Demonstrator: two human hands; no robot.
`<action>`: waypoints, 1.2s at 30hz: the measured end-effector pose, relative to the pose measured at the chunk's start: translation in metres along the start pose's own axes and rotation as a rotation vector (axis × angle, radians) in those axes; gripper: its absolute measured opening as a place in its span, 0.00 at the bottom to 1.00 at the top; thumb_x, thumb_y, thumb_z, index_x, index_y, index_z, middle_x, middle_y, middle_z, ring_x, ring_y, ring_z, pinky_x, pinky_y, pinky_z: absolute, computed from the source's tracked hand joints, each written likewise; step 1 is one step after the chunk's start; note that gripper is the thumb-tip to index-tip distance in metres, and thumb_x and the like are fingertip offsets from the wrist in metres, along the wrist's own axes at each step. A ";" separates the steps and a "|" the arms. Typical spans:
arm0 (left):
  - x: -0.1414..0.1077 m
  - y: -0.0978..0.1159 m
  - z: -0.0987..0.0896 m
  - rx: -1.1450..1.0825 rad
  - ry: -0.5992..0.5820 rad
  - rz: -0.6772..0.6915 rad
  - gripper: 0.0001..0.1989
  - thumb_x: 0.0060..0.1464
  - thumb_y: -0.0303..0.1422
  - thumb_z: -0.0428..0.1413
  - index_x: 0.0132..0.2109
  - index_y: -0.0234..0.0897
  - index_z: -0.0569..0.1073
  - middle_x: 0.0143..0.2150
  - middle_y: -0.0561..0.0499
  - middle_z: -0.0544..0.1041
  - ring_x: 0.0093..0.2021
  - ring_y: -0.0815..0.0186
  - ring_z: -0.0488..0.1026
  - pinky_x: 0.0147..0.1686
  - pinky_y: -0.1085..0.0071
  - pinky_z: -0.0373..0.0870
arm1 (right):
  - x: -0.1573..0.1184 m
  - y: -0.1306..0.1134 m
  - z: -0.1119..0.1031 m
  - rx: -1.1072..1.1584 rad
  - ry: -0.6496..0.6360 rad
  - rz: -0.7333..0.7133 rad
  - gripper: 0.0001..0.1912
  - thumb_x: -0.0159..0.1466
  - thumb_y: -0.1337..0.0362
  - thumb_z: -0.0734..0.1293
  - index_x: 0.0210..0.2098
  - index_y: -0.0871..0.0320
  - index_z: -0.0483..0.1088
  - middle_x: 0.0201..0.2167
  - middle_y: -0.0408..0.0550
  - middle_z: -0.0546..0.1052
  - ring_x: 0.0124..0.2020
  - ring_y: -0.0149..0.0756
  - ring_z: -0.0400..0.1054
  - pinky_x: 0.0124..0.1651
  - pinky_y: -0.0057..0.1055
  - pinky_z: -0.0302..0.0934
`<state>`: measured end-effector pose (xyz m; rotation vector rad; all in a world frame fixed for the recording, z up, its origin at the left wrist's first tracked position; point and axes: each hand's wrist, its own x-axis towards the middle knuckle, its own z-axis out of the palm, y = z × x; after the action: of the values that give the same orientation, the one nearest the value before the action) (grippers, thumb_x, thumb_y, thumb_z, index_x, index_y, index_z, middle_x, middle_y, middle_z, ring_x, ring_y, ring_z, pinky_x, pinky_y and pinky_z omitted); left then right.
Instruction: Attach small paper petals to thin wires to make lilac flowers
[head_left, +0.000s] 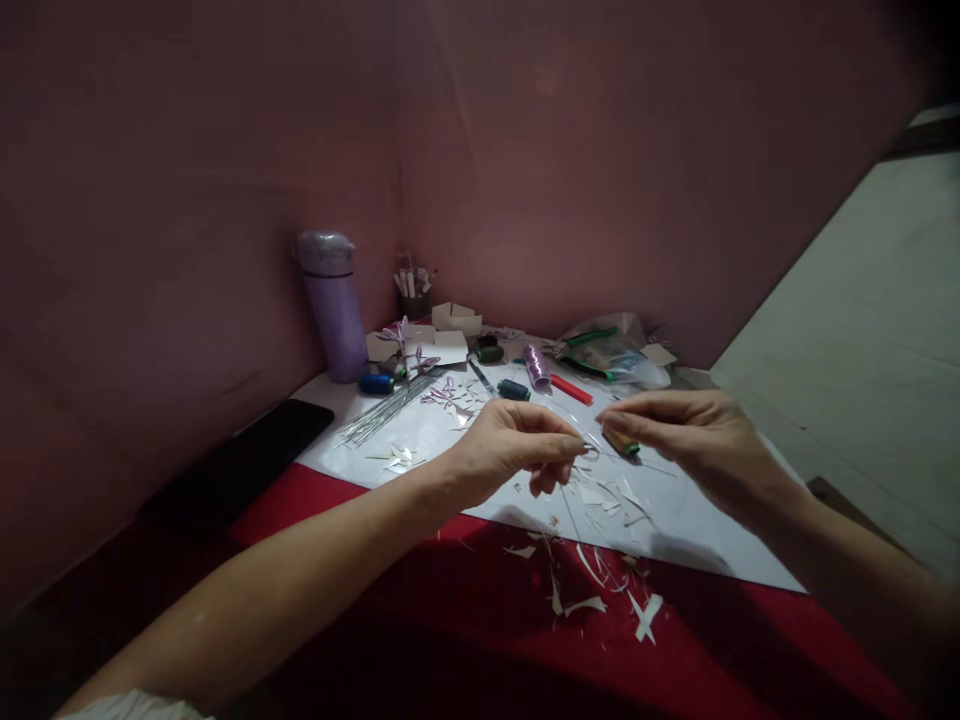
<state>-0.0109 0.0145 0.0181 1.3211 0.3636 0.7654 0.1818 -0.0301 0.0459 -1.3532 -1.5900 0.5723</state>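
- Nearest, a red cloth (465, 620) hangs at the front, with pale cut scraps (646, 618) scattered on it; a whitish sleeve edge (135, 706) shows at lower left.
- The left hand (517, 442) pinches a thin, fine strand (591, 451) between thumb and forefinger, above the white sheet (675, 515); its other fingers curl beneath.
- The right hand (694, 425), just beside it, has thumb and forefinger closed together; whether something fine lies between them cannot be told. Near these fingertips is a gold-brown thread spool with a green end (621, 441).
- On the sheet lie more trimmings, a sheaf of thin silvery wires (386, 408) and lilac-edged leaf-like pieces (448, 393). A flat black object (247, 455) is at left.
- Beyond are a bright blue spool (376, 384), a dark blue-green spool (514, 389), a shiny lilac spool (537, 367) and a red strip (571, 388). Any lettering on the spools is too small to read.
- Farther back stand a lilac bottle (335, 325) and a dark cup of rolled pale pieces (415, 304); green-handled pliers (589, 370) lie beside a clear plastic bag (637, 360), before the pinkish wall (585, 190).
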 end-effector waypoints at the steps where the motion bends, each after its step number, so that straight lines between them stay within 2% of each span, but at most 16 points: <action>1: 0.000 -0.001 -0.001 -0.023 0.006 0.009 0.07 0.45 0.32 0.61 0.28 0.31 0.74 0.19 0.53 0.71 0.17 0.74 0.65 0.16 0.77 0.59 | -0.002 0.007 0.004 0.033 -0.028 0.060 0.08 0.52 0.57 0.71 0.27 0.55 0.79 0.18 0.43 0.74 0.19 0.29 0.64 0.20 0.27 0.56; 4: 0.002 -0.003 -0.003 -0.059 0.095 0.032 0.07 0.46 0.32 0.60 0.29 0.31 0.74 0.20 0.53 0.71 0.17 0.75 0.65 0.16 0.78 0.59 | -0.022 0.019 0.021 0.096 -0.046 0.187 0.09 0.53 0.57 0.71 0.28 0.56 0.79 0.17 0.43 0.74 0.18 0.29 0.62 0.19 0.27 0.56; 8: 0.003 -0.003 -0.002 0.021 0.216 0.038 0.07 0.45 0.31 0.60 0.27 0.29 0.74 0.18 0.52 0.71 0.16 0.74 0.64 0.15 0.77 0.59 | -0.048 0.003 0.027 0.056 -0.004 0.105 0.07 0.52 0.58 0.72 0.30 0.52 0.79 0.28 0.46 0.80 0.28 0.36 0.70 0.29 0.30 0.63; 11: 0.003 -0.002 -0.001 0.082 0.175 0.017 0.06 0.44 0.30 0.60 0.26 0.29 0.73 0.17 0.53 0.70 0.15 0.74 0.63 0.14 0.77 0.58 | -0.039 -0.011 0.013 -0.011 0.087 0.020 0.07 0.51 0.57 0.72 0.28 0.52 0.79 0.26 0.45 0.79 0.28 0.36 0.69 0.29 0.30 0.62; 13: 0.002 -0.002 -0.001 0.093 0.109 0.013 0.06 0.45 0.30 0.59 0.26 0.29 0.74 0.18 0.53 0.70 0.15 0.74 0.64 0.14 0.77 0.58 | -0.023 -0.011 0.003 -0.011 0.114 0.007 0.08 0.51 0.57 0.72 0.27 0.53 0.78 0.25 0.45 0.78 0.27 0.34 0.67 0.29 0.29 0.60; 16: 0.001 -0.003 -0.002 0.065 0.049 0.018 0.06 0.45 0.30 0.60 0.26 0.30 0.74 0.18 0.53 0.70 0.16 0.74 0.64 0.14 0.77 0.58 | -0.005 0.007 -0.004 0.046 0.024 0.100 0.09 0.51 0.56 0.72 0.26 0.55 0.78 0.19 0.42 0.73 0.19 0.26 0.59 0.21 0.26 0.52; 19: 0.002 -0.005 -0.003 0.007 0.056 0.032 0.07 0.46 0.32 0.60 0.27 0.30 0.74 0.19 0.53 0.71 0.16 0.75 0.64 0.15 0.78 0.58 | -0.009 0.028 0.004 0.118 -0.089 0.234 0.12 0.51 0.55 0.72 0.27 0.57 0.78 0.13 0.38 0.65 0.14 0.22 0.49 0.16 0.25 0.42; 20: 0.003 -0.006 -0.003 -0.006 0.077 0.034 0.07 0.46 0.32 0.60 0.28 0.30 0.75 0.19 0.53 0.71 0.17 0.75 0.64 0.15 0.77 0.58 | -0.016 0.031 0.009 0.132 -0.106 0.263 0.12 0.51 0.54 0.72 0.27 0.58 0.78 0.12 0.38 0.64 0.14 0.22 0.49 0.16 0.24 0.42; 22: 0.003 -0.006 -0.003 -0.003 0.139 0.035 0.07 0.46 0.32 0.60 0.28 0.30 0.74 0.19 0.53 0.71 0.16 0.74 0.64 0.15 0.77 0.59 | -0.032 0.029 0.018 0.129 -0.122 0.275 0.12 0.51 0.54 0.71 0.27 0.57 0.79 0.13 0.41 0.69 0.15 0.25 0.55 0.16 0.25 0.48; 25: 0.003 -0.005 -0.002 0.073 0.222 0.037 0.07 0.45 0.31 0.60 0.27 0.29 0.73 0.18 0.53 0.70 0.15 0.74 0.63 0.15 0.76 0.59 | -0.048 0.009 0.023 0.089 -0.093 0.179 0.08 0.51 0.56 0.72 0.28 0.53 0.80 0.25 0.47 0.79 0.25 0.36 0.69 0.25 0.30 0.62; 27: 0.003 -0.004 -0.001 0.120 0.210 0.033 0.06 0.45 0.30 0.59 0.27 0.29 0.73 0.17 0.52 0.70 0.14 0.74 0.63 0.15 0.77 0.59 | -0.046 -0.007 0.018 0.047 -0.046 0.087 0.06 0.51 0.57 0.72 0.28 0.50 0.80 0.28 0.47 0.80 0.30 0.39 0.71 0.30 0.32 0.64; 29: 0.002 -0.004 0.000 0.135 0.156 0.023 0.06 0.45 0.30 0.59 0.27 0.29 0.74 0.17 0.53 0.70 0.15 0.74 0.63 0.15 0.77 0.59 | -0.033 -0.016 0.009 0.003 0.001 0.013 0.06 0.51 0.58 0.73 0.27 0.51 0.79 0.27 0.46 0.80 0.29 0.37 0.71 0.30 0.31 0.64; 31: 0.002 -0.004 0.000 0.127 0.098 0.013 0.06 0.45 0.30 0.59 0.27 0.29 0.74 0.18 0.53 0.70 0.15 0.74 0.64 0.14 0.77 0.59 | -0.015 -0.013 0.000 -0.007 0.015 -0.009 0.06 0.51 0.57 0.72 0.27 0.52 0.79 0.25 0.45 0.78 0.27 0.33 0.68 0.28 0.29 0.62; 34: 0.002 -0.005 -0.001 0.080 0.039 0.013 0.06 0.45 0.30 0.60 0.27 0.30 0.74 0.18 0.53 0.70 0.16 0.74 0.64 0.14 0.77 0.59 | 0.001 0.006 -0.005 0.036 -0.019 0.080 0.09 0.51 0.57 0.73 0.25 0.56 0.78 0.18 0.43 0.73 0.18 0.26 0.59 0.19 0.25 0.52; 36: 0.002 -0.006 -0.002 0.039 0.046 0.025 0.07 0.46 0.31 0.60 0.27 0.30 0.74 0.19 0.53 0.71 0.16 0.74 0.64 0.15 0.77 0.59 | -0.002 0.020 0.000 0.053 -0.055 0.148 0.10 0.51 0.56 0.72 0.26 0.57 0.78 0.14 0.41 0.70 0.14 0.23 0.54 0.16 0.24 0.46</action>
<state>-0.0088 0.0167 0.0123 1.3481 0.4009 0.8136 0.1912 -0.0264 0.0290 -1.4342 -1.5157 0.7419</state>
